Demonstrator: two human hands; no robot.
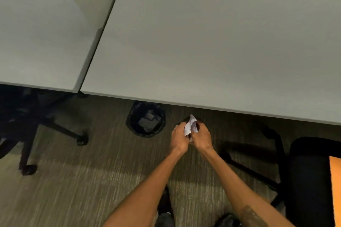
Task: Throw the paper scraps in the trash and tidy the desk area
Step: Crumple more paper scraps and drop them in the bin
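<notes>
White scraps (191,127) sit clenched between my left hand (180,137) and right hand (202,137); the bin (145,120) lies just left, nearer my left hand.

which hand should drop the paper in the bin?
Left, probably. Both hands grip the paper scraps, but the left hand is on the trash bin's side; the right hand would cross over.

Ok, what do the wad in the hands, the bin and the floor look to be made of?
The wad looks like thin white paper, matte, with sharp creases and a bent corner. The bin looks dark with a glossy, wrinkled black liner, probably plastic film; the bin's own wall is too dim to tell. The floor looks like low-pile carpet, grey-brown with fine ribbed streaks and no shine.
</notes>
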